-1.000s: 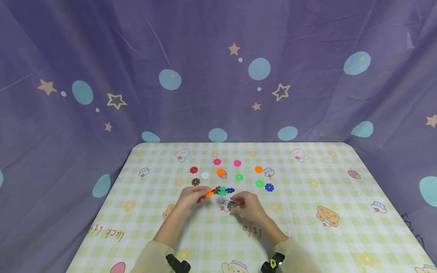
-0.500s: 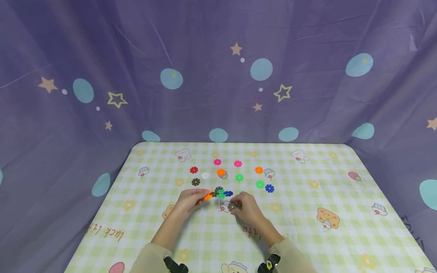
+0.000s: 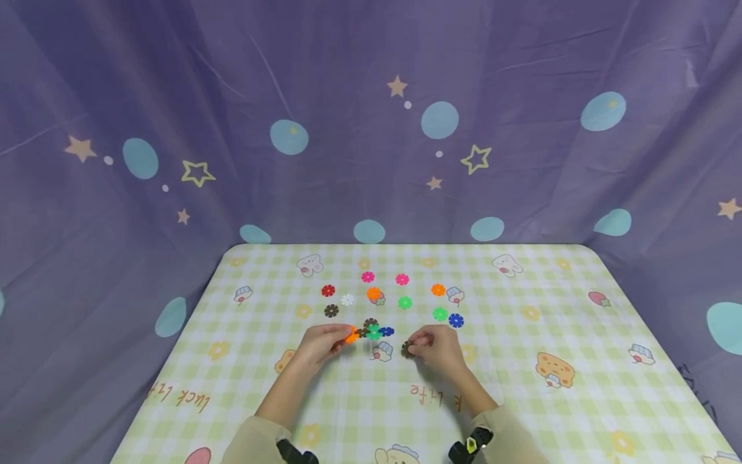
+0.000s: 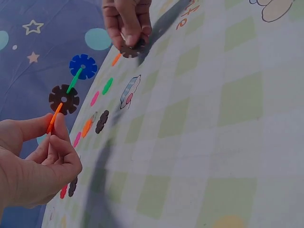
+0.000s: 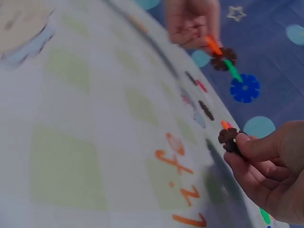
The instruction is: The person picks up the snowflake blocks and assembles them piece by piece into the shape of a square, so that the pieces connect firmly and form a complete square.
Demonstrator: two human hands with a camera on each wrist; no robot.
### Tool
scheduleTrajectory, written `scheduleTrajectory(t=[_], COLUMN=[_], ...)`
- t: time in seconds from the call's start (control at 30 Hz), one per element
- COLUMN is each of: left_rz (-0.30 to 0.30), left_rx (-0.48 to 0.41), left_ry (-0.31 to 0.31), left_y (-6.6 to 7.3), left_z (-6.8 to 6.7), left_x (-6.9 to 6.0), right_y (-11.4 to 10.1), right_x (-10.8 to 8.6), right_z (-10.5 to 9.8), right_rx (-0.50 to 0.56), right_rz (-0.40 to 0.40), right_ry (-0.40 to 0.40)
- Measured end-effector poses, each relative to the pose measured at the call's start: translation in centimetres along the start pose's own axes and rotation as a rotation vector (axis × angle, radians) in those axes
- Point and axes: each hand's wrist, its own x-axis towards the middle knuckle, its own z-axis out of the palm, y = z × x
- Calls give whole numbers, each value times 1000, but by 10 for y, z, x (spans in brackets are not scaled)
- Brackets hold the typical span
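The left hand (image 3: 317,346) pinches an orange notched disc (image 4: 54,117) at the left end of a joined chain. From it run a brown disc (image 4: 58,106), a green disc (image 3: 373,332) and, at the far end, a blue disc (image 4: 88,66), all held above the cloth. To the right, apart from the chain, the right hand (image 3: 439,351) pinches a brown disc (image 5: 228,136) between thumb and fingers. Part of that disc is hidden by the fingertips.
Beyond the hands lie loose discs: red (image 3: 328,290), white (image 3: 347,300), brown (image 3: 331,310), pink (image 3: 402,279), orange (image 3: 438,290), green (image 3: 440,314) and blue (image 3: 456,320). A checked cloth (image 3: 580,309) covers the table, with a purple curtain (image 3: 348,64) behind.
The right hand has moved to the right with its brown disc, away from the chain. The left hand and the chain have come slightly lower and nearer.
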Motion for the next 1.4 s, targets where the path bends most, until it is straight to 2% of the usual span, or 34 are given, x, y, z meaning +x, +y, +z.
scheduleTrajectory(t=[0.1, 0.2, 0.3, 0.43, 0.63, 0.93, 1.07, 1.2, 1.4], left_rz=[0, -1, 1, -5, 5, 24, 66, 107, 120], left_rx=[-2, -7, -4, 14, 15, 25, 79, 132, 134], left_ry=[-5, -8, -21, -38, -40, -49, -22, 16, 56], left_y=[0, 0, 0, -1, -2, 2, 2, 3, 2], left_z=[0, 0, 0, 1, 3, 7, 10, 15, 20], left_x=[-2, -3, -4, -5, -4, -5, -5, -6, -8], right_y=[1, 1, 0, -4, -10, -13, -14, -17, -22], right_x=[2, 4, 5, 4, 2, 3, 3, 2, 2], right_z=[-4, -7, -8, -8, -9, -12, -12, -12, -13], right_rx=[188, 357, 460, 523, 578, 602, 599, 583, 510], right_rz=[146, 243, 285, 317, 344, 321, 321, 318, 272], right_ry=[-32, -55, -69, -77, -77, -105, -99, -59, -7])
